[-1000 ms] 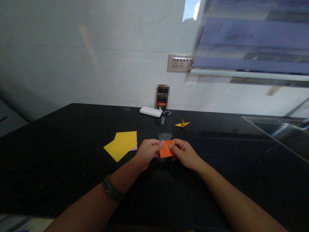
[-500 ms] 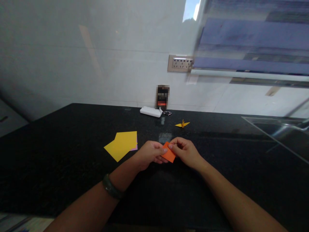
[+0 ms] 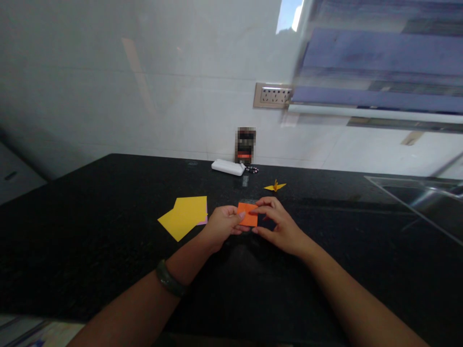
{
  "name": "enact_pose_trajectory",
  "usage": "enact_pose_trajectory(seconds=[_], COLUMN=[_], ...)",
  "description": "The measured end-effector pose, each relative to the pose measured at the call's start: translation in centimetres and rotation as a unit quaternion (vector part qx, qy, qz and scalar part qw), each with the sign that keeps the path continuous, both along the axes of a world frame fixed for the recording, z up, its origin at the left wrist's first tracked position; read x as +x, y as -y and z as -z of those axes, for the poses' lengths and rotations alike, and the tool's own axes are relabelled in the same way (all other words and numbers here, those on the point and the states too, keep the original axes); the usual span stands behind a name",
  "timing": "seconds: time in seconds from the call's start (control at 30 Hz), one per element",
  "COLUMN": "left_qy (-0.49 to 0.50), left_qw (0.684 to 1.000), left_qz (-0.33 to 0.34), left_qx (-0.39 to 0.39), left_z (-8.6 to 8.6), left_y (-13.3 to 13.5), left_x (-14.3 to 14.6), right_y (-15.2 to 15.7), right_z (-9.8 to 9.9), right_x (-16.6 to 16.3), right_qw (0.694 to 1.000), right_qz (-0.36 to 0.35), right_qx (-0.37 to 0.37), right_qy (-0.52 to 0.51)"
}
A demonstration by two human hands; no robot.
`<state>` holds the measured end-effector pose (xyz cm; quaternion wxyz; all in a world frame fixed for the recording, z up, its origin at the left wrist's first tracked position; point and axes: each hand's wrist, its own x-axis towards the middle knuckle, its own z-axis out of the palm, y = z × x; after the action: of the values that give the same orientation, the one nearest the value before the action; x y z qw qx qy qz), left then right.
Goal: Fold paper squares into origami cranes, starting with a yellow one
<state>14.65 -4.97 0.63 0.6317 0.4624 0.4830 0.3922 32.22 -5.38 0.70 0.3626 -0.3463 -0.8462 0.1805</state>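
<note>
A small folded square of orange paper [image 3: 248, 215] is pinched along its left side by my left hand [image 3: 226, 224], thumb on top and fingers beneath. My right hand [image 3: 280, 226] is at the paper's right edge with thumb and fingers spread apart. Its fingertips reach over that edge, and the thumb tip lies by the lower right corner. Left of my hands, yellow paper sheets [image 3: 186, 214] overlap on the dark countertop [image 3: 119, 231], with a strip of pinkish-purple paper [image 3: 202, 222] showing under them. Beyond my right hand stands a yellow origami crane [image 3: 275, 186].
At the back lies a white oblong case [image 3: 227, 167] with a beaded strap [image 3: 252, 169]. Behind it a blurred-out dark object [image 3: 245, 145] leans on the wall. A metal sink [image 3: 415, 193] is set into the counter at the right. A wall socket [image 3: 274, 95] is above.
The orange paper has turned from a tilted position to lie squarely. My right hand has loosened its pinch and spread its fingers, while my left hand keeps its hold.
</note>
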Motion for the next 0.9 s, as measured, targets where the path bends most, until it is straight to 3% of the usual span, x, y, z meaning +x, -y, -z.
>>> enact_pose_trajectory(seconds=[0.33,0.5,0.9], left_qy=[-0.004,0.026,-0.002], left_qw=[1.000,0.999,0.999], left_qz=[0.012,0.030,0.050], left_qx=[0.002,0.000,0.015], left_z=[0.1,0.1,0.1], left_y=[-0.1,0.0,0.3], left_x=[-0.1,0.1,0.7], right_y=[-0.2,-0.4,-0.3], right_z=[0.2,0.6,0.9], right_x=[0.0,-0.1,-1.3], right_qw=[0.999,0.995,0.990], right_qz=[0.011,0.052,0.123], right_qx=[0.049,0.086,0.048], right_qy=[0.015,0.008,-0.047])
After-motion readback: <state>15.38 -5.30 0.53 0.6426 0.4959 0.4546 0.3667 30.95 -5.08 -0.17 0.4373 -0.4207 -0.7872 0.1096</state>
